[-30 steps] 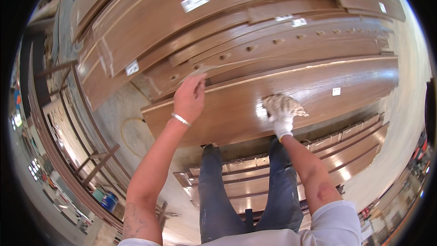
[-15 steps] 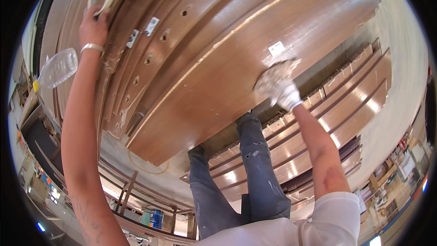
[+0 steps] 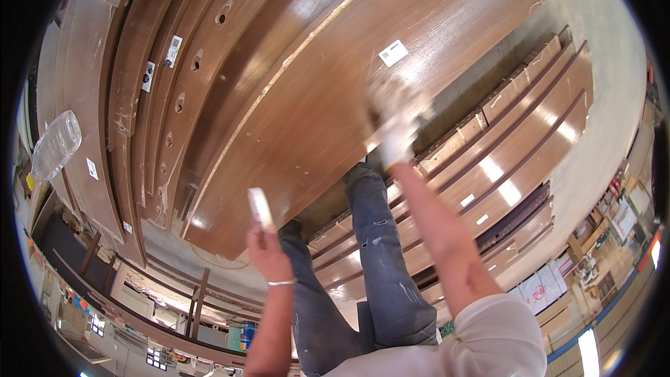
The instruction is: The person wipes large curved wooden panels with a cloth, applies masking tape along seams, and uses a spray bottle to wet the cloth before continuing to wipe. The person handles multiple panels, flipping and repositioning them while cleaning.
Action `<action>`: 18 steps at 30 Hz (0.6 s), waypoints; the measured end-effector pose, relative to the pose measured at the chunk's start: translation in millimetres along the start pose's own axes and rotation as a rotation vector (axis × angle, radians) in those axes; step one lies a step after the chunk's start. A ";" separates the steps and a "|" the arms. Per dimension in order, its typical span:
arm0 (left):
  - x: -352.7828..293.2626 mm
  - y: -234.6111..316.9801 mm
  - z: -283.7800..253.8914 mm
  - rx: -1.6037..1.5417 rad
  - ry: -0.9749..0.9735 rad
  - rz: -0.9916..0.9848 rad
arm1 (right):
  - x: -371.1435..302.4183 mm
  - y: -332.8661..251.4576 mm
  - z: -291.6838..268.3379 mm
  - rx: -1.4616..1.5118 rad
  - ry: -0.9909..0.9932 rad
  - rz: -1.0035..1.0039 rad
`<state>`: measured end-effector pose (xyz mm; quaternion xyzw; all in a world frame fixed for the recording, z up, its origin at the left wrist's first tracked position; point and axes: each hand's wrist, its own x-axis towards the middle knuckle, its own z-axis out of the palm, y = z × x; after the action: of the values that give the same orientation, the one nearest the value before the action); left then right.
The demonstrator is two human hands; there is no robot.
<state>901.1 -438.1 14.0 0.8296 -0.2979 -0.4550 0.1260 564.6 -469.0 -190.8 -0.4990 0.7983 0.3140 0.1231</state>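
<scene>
My left hand (image 3: 266,248) grips a pale roll of tape (image 3: 259,206), seen nearly edge-on, above the near end of a long brown panel (image 3: 279,160). A bracelet circles that wrist. My right hand (image 3: 399,141) wears a white glove and is smeared by motion. A soiled greyish rag (image 3: 398,101) is bunched under its fingers, against or just over the panel's right side. A white label (image 3: 393,53) is stuck on the panel beyond the rag.
Brown boards with holes (image 3: 196,63) stand stacked along the left. A clear plastic bottle (image 3: 57,145) lies on a far-left board. More glossy panels (image 3: 530,146) lie to the right of my legs (image 3: 377,216). A blue can (image 3: 248,335) stands behind, near a wooden rack (image 3: 199,300).
My left hand has come from the far left boards back toward my legs, still holding the tape roll. My right hand has swept slightly left with the rag. The view has shifted.
</scene>
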 end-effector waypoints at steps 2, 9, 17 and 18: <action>-31.8 -5.5 24.0 -0.223 -0.008 0.020 | -112.4 -69.3 -4.9 0.222 -0.348 -0.370; -17.2 -7.5 6.9 -0.378 -0.150 0.173 | -231.7 -172.7 -2.2 0.694 -0.440 -1.128; 24.9 -36.0 -49.7 -0.336 -0.063 0.104 | -114.5 -126.3 -90.1 1.229 0.434 -0.760; 26.7 -36.3 -51.8 -0.392 -0.061 -0.019 | -106.3 -120.9 -96.5 1.101 0.523 -0.773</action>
<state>968.7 -428.9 7.1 0.7778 -0.1996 -0.5306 0.2714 731.7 -489.6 -107.8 -0.6703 0.6103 -0.3296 0.2639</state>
